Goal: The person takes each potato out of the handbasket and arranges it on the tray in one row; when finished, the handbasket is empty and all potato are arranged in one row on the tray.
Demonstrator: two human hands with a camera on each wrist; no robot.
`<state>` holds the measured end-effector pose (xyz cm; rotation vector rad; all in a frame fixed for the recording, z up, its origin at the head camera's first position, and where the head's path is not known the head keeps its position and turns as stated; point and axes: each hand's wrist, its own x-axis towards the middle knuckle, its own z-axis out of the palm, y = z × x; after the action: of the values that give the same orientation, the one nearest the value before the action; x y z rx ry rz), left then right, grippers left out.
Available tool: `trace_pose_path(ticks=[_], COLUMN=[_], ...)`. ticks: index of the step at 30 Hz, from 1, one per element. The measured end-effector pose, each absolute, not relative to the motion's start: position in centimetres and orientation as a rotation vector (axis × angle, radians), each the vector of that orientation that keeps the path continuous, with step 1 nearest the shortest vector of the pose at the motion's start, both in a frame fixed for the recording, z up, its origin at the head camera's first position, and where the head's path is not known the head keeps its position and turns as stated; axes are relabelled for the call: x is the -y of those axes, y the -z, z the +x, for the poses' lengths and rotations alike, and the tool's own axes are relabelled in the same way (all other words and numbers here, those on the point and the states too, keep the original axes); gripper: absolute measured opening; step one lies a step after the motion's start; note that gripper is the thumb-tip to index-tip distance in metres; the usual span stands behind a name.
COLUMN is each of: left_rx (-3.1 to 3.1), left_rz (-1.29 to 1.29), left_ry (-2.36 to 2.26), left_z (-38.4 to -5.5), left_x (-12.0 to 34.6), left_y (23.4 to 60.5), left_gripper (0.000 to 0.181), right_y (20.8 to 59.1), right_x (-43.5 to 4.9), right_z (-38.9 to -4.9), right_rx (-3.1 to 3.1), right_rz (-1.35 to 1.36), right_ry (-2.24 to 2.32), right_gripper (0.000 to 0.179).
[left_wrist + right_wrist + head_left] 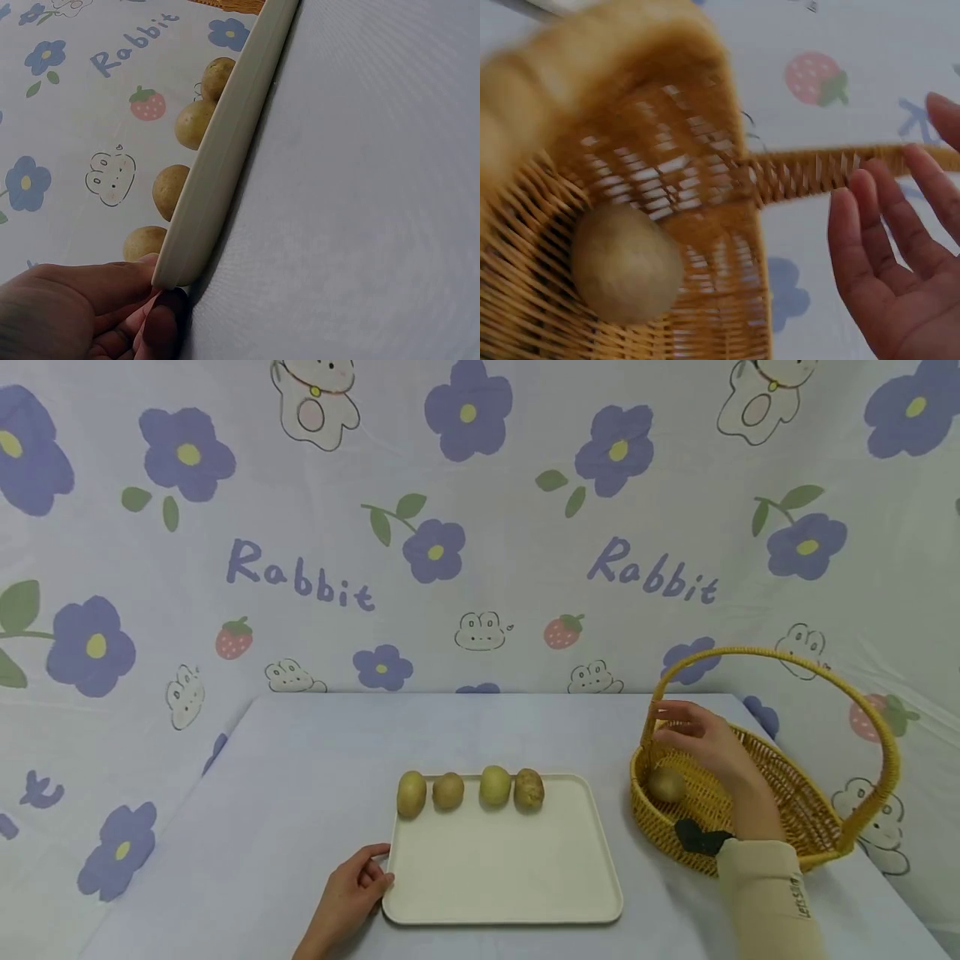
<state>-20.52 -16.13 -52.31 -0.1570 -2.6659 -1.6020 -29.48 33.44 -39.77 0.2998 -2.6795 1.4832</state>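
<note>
In the head view my left hand (347,892) is at the left edge of a cream tray (502,868). The left wrist view has the thumb on the tray's rim and the fingers curled below, pinching it. Several potatoes (495,786) stand in a row along the tray's far side. On the right, my right hand (708,745) reaches over a woven basket (708,797), fingers extended beside the base of its handle (810,176) and holding nothing. One potato (626,262) lies inside the basket, below that hand.
The basket's tall arched handle (780,652) rises over the right forearm. A dark piece (701,838) shows at the near rim beside the sleeve (765,893). Behind the white table (322,735) hangs a cloth (510,502) printed with flowers and rabbits.
</note>
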Motion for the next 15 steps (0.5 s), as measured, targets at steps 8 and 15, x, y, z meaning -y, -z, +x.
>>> trace_pose_path(ticks=[8, 15], left_rx=[2.651, 2.647], left_rz=[-0.163, -0.169], left_ry=[1.602, 1.617], left_z=[-20.6, -20.6], left_x=[16.2, 16.3], left_y=[52.6, 52.5], left_gripper=[0.033, 0.034], right_y=[39.4, 40.5], right_x=[-37.0, -38.6], right_z=[-30.0, -30.3], right_rx=[2.572, 2.518], right_rz=[0.26, 0.204], right_ry=[-1.526, -1.575], right_gripper=[0.046, 0.035])
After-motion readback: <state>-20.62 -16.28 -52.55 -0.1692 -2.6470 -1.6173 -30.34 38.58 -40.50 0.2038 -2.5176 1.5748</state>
